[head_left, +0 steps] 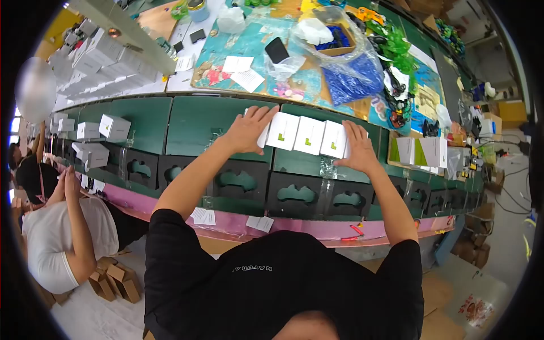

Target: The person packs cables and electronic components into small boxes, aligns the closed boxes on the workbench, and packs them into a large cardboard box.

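Observation:
Three white boxes with green marks stand side by side on the green surface: a left one (283, 131), a middle one (309, 135) and a right one (334, 139). Against the outer side of the left box lies my left hand (249, 130), its fingers spread. At the other end of the row, my right hand (357, 148) rests against the right box with fingers apart. The row sits between my two palms. Below it, black foam trays with shaped cut-outs (297, 194) line the near side of the green surface (215, 122).
Behind is a cluttered table (218, 85) with papers, a black item and a blue bag (354, 79). An open box of white-and-green boxes (419, 151) stands at right. White boxes (114, 128) are at left, near a co-worker (76, 241). Red-handled tools (356, 230) lie on the pink edge.

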Motion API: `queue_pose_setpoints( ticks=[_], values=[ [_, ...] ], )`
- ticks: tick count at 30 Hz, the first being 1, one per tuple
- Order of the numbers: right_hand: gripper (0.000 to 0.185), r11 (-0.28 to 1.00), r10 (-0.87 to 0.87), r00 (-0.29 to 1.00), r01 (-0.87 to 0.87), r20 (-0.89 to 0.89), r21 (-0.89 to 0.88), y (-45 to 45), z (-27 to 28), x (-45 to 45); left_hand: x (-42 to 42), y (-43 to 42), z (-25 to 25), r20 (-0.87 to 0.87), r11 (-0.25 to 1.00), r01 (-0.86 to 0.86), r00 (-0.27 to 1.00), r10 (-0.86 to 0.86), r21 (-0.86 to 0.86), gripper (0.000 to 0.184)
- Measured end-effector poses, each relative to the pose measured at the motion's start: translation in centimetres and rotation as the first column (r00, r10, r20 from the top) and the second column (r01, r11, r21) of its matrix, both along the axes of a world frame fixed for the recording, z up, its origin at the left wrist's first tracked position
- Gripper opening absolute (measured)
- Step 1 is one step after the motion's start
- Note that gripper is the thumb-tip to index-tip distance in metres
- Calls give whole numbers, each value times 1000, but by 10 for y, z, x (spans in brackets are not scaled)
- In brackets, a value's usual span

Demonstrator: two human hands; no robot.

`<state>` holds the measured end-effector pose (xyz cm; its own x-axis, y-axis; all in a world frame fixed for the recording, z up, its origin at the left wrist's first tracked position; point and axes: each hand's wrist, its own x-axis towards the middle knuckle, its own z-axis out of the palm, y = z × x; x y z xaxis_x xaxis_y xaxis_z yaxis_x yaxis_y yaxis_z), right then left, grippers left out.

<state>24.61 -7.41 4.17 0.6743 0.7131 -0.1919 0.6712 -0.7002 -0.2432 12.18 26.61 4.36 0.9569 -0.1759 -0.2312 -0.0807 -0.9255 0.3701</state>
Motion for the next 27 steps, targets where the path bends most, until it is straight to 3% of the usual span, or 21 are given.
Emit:
queue_pose_setpoints(
  ticks=[12, 14, 18, 21, 27],
  values=[
    [113, 999, -13, 999, 11, -46, -43, -10, 5, 6, 2, -25, -7, 48, 991, -111, 993, 108, 72, 120],
    [117, 995, 17, 998, -12, -54, 101, -21, -4, 11, 2, -26, -11, 54, 992, -96, 994, 91, 87, 120],
    [115, 999, 28, 995, -26, -97, 24, -17, 6, 9, 3, -26, -12, 60, 992, -70, 996, 64, 100, 116],
    [111, 1000, 15, 998, -15, -69, -2, -16, 0, 12, 5, -31, -16, 65, 986, -87, 995, 79, 145, 113],
    [106, 985, 101, 992, -111, 75, 132, -25, -4, 8, -19, -40, -1, 186, 982, -148, 975, 125, 117, 108]
  ],
)
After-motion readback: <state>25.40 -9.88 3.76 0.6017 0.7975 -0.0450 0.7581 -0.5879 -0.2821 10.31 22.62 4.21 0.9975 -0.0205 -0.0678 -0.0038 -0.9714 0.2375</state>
